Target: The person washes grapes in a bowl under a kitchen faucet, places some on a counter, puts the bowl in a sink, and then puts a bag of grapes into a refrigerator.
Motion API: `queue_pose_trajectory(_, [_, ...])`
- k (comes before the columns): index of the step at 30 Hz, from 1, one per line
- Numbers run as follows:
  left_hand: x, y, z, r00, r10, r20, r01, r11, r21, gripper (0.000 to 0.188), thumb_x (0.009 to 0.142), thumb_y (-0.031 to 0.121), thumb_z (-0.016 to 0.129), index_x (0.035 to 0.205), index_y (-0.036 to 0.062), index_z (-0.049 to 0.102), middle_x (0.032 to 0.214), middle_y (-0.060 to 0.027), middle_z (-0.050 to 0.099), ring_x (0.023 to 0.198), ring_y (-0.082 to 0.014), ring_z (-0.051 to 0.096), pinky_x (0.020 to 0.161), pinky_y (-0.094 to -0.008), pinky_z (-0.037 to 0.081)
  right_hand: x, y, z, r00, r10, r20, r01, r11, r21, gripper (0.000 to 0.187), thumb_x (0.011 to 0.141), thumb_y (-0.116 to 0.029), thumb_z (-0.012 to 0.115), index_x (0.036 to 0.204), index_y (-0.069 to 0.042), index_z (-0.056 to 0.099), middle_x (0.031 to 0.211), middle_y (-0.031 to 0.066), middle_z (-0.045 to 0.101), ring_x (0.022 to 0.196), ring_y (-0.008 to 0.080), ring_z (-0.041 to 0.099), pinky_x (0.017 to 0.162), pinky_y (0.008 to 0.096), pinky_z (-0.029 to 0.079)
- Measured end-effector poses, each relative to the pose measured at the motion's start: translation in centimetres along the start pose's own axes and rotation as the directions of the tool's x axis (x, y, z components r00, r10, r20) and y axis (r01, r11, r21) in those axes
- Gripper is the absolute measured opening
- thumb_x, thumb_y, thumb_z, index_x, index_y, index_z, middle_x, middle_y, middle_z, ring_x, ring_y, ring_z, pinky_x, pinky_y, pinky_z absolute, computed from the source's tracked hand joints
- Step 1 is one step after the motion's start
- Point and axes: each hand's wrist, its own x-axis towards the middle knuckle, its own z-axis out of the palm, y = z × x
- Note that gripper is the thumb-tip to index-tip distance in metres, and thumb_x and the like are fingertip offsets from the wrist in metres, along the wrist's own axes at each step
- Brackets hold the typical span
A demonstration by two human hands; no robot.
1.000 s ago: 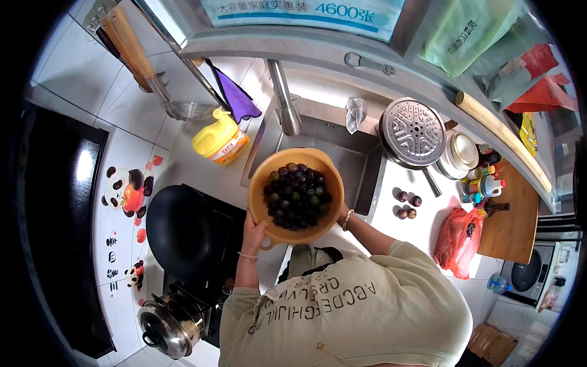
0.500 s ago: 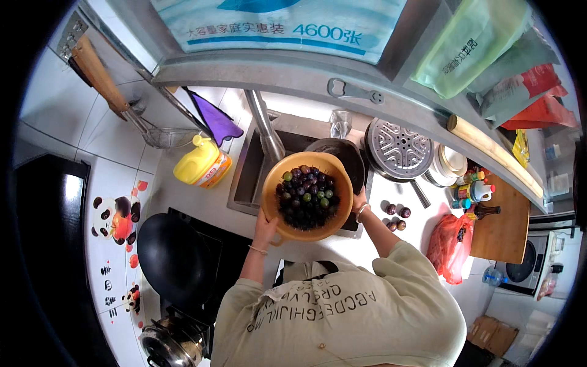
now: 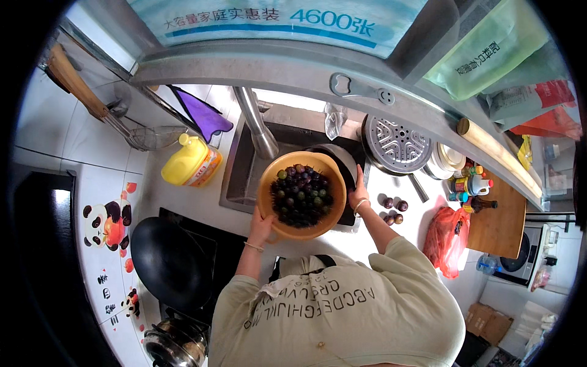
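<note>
A round orange basin [image 3: 267, 183] full of dark purple grapes [image 3: 302, 196], a few of them green, stands at the front of the sink. My left hand [image 3: 261, 226] grips its near-left rim, with the thumb on the edge. Partly behind the basin, a dark bowl [image 3: 346, 160] shows its far and right side; the rest is hidden. My right hand [image 3: 356, 186] is at the bowl's right edge, fingers stretched upward along it and thumb toward the basin. How much of its grip also touches the basin is hard to make out.
A steel faucet [image 3: 257, 125] reaches over the sink [image 3: 227, 189]. Left are a yellow bottle [image 3: 185, 161] and a black wok [image 3: 171, 263]. To the right, several dark round fruits [image 3: 394, 210], a steamer pan [image 3: 397, 144] and a red bag [image 3: 445, 241] sit on the counter. A shelf [image 3: 244, 70] hangs above.
My right hand has slid a little farther from me along the bowl's edge, its fingers now more stretched. The left hand keeps its hold, and the view has shifted slightly.
</note>
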Motion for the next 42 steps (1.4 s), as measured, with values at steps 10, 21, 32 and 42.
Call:
queue_pose_trajectory(10, [-1.4,-1.3,-2.0,0.999,0.045,0.006,-0.044,0.987,-0.155,0.045,0.075,-0.008,0.043,0.119,0.0021,0.037,0.107,-0.0093,0.050,0.092,-0.0187,0.052,0.081,-0.0296,0.042,-3.8,-3.3,-2.9,0.900,-0.351,-0.260,0.346,0.936,-0.068,0.082,0.065,0.013,0.041,0.135,-0.020,0.014,0.132,0.0177,0.033,0.116,0.0379,0.037,0.093,0.0387,0.036])
queue_pose_trajectory(21, [-3.6,-0.9,-2.7,0.996,0.086,-0.008,-0.087,0.990,-0.110,0.051,0.072,-0.008,0.044,0.121,0.0036,0.036,0.112,-0.0084,0.048,0.102,-0.0189,0.047,0.087,-0.0289,0.038,-4.5,-5.1,-5.3,0.511,-0.769,-0.384,0.680,0.635,-0.366,0.071,0.063,0.010,0.047,0.130,-0.007,0.028,0.131,0.0185,0.035,0.114,0.0345,0.042,0.088,0.0362,0.041])
queue_pose_trajectory(32, [-5.3,0.5,-2.0,0.990,0.143,-0.002,-0.143,0.983,-0.114,0.051,0.073,-0.008,0.045,0.122,0.0043,0.036,0.111,-0.0074,0.048,0.100,-0.0172,0.049,0.083,-0.0275,0.042,-5.1,-5.3,-6.3,0.397,-0.824,-0.404,0.700,0.557,-0.447,0.061,0.072,0.003,0.048,0.128,-0.012,0.030,0.133,0.0153,0.032,0.108,0.0347,0.047,0.084,0.0370,0.044])
queue_pose_trajectory(42, [-5.6,-0.3,-1.3,0.987,0.158,-0.039,-0.162,0.974,-0.158,0.048,0.074,-0.003,0.048,0.120,0.0044,0.037,0.107,-0.0075,0.050,0.094,-0.0172,0.052,0.075,-0.0274,0.045,-4.9,-3.7,-4.1,0.530,-0.609,-0.590,0.616,0.755,-0.225,0.072,0.065,0.012,0.039,0.132,-0.008,0.024,0.132,0.0174,0.031,0.121,0.0348,0.033,0.100,0.0376,0.027])
